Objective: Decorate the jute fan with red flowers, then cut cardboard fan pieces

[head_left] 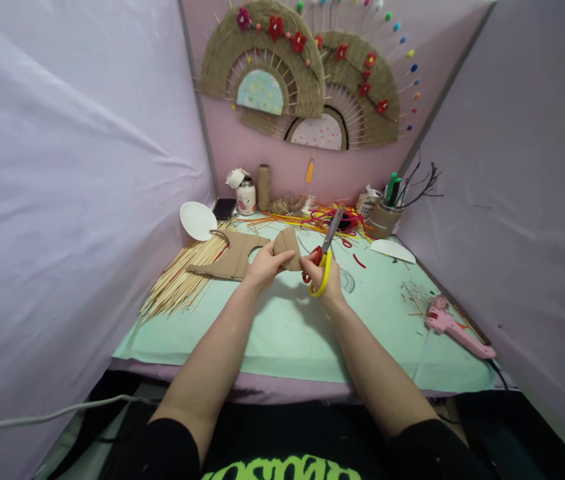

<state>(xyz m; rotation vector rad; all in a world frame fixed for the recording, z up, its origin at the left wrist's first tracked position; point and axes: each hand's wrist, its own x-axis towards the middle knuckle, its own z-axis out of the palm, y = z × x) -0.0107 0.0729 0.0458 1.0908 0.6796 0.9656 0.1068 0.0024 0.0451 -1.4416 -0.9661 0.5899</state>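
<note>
My left hand point(263, 266) grips a small cut piece of brown cardboard point(286, 244) with a rounded edge, thumb on its face. My right hand point(326, 280) is closed on a pair of scissors point(331, 229) with red and yellow handles, the blades pointing up and away. The fingertips of that hand are at the right edge of the cardboard piece; whether they pinch it I cannot tell for sure. Behind my left hand lies a larger cardboard sheet point(235, 257) with a rounded hole in it, partly hidden by the hand.
Thin wooden sticks point(175, 277) and a white disc point(198, 221) lie on the left. Red and yellow pipe cleaners point(307, 215) lie at the back, beside a pen holder point(385, 221). A pink glue gun point(457, 330) rests at right. Decorated fans point(267, 60) hang on the back wall.
</note>
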